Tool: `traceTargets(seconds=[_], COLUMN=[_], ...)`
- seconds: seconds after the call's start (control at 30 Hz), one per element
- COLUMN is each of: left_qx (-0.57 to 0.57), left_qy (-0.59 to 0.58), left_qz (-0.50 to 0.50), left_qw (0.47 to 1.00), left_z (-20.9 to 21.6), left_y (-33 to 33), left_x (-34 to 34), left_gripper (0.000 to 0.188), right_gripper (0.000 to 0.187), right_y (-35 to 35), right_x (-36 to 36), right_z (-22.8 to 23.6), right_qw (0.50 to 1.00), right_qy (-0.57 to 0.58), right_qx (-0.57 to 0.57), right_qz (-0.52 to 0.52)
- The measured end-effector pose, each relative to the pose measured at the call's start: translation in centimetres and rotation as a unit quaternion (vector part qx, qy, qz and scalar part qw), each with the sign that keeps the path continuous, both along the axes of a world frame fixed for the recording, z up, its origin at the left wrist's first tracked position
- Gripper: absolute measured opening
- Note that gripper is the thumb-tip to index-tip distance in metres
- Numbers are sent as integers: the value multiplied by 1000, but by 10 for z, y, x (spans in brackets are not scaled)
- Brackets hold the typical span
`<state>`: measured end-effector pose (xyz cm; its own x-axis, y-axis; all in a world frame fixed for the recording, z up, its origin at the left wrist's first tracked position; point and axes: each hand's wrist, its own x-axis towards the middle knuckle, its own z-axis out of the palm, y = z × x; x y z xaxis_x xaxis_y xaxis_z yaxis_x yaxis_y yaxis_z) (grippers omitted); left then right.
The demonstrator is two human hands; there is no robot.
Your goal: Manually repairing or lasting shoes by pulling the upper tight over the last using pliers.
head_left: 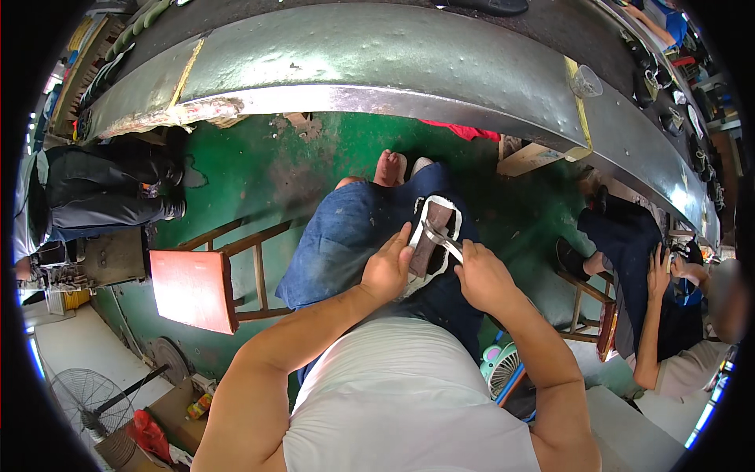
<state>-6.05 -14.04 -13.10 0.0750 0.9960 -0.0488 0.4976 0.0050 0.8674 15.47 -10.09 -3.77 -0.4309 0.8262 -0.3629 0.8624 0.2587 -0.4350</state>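
Note:
In my lap, on blue shorts [334, 236], lies a shoe upper on a last [421, 260], bottom up. Its underside is brown, with a white edge folded around it. My left hand [388, 266] is closed on the near left side of the shoe, thumb along its edge. My right hand [485, 277] is wrapped around the handle of metal pincers [450, 243]. Their curved, shiny head rests over the brown underside, near the toe or heel end; which end it is I cannot tell. My right palm hides most of the handles.
A long metal-edged bench [354, 67] curves across ahead, with a clear plastic cup [586, 82] on its edge. A reddish stool [193, 289] stands left, a fan [503, 368] close at my right. One person [102, 185] stands left; another [629, 275] sits right.

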Motion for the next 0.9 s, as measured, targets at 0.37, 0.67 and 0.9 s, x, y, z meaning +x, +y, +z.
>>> traceTargets(seconds=[0.37, 0.67, 0.9], left_qx=[-99, -227, -248], left_qy=[199, -77, -70], left_qz=[-215, -51, -89], left_qw=[951, 969, 962], left_z=[36, 17, 19], left_y=[27, -12, -7], left_x=[-6, -7, -16], left_gripper=[60, 69, 70], right_gripper=[32, 40, 38], right_y=[23, 14, 4], right_x=[30, 20, 9], right_z=[-3, -54, -9], right_qw=[976, 995, 976], right_qy=[132, 78, 178], right_qx=[-156, -5, -96], right_qz=[-74, -58, -80])
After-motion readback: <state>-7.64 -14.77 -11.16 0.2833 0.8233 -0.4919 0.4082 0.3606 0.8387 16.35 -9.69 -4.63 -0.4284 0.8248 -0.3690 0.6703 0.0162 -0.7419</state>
